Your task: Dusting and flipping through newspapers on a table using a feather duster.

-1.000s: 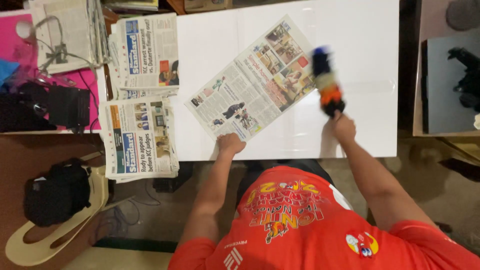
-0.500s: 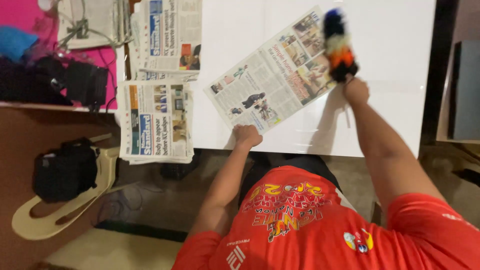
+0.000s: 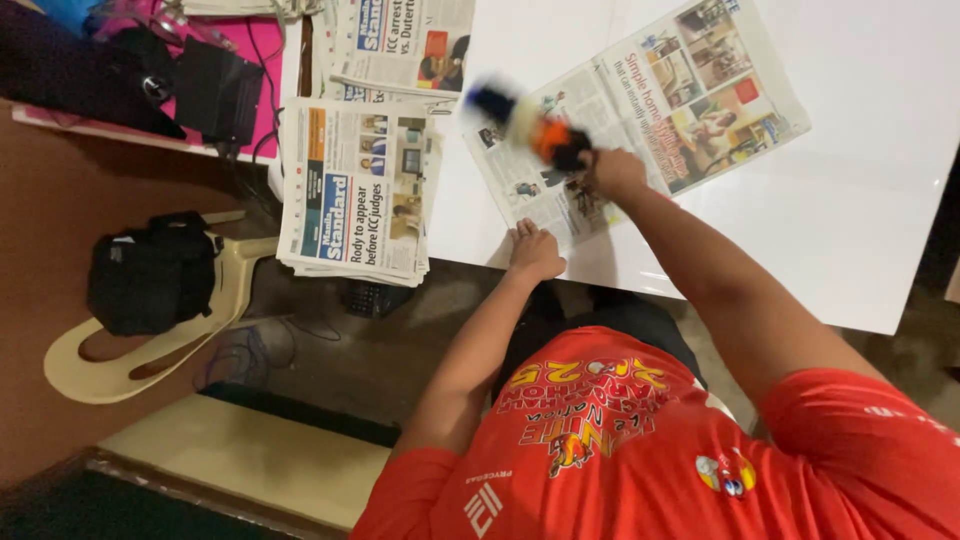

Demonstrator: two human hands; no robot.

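Note:
A single open newspaper sheet (image 3: 650,120) lies slanted on the white table (image 3: 860,230). My left hand (image 3: 535,250) rests flat on the sheet's near corner at the table's front edge, fingers apart. My right hand (image 3: 612,170) is over the sheet's left half and grips the handle of a multicoloured brush-like tool (image 3: 525,120) with blue, white, orange and black parts. The tool is blurred by motion and points left, above the paper's left edge. My red shirt fills the lower right of the view.
A stack of folded newspapers (image 3: 355,190) overhangs the table's left front corner, with another pile (image 3: 400,45) behind it. A black bag (image 3: 150,270) sits on a cream plastic chair (image 3: 130,365) at left. Black gear and cables (image 3: 200,90) lie on pink sheets at far left.
My right hand has swept the tool from the sheet's right edge across to its left half. My left hand has stayed on the near corner. The view has shifted right and closer.

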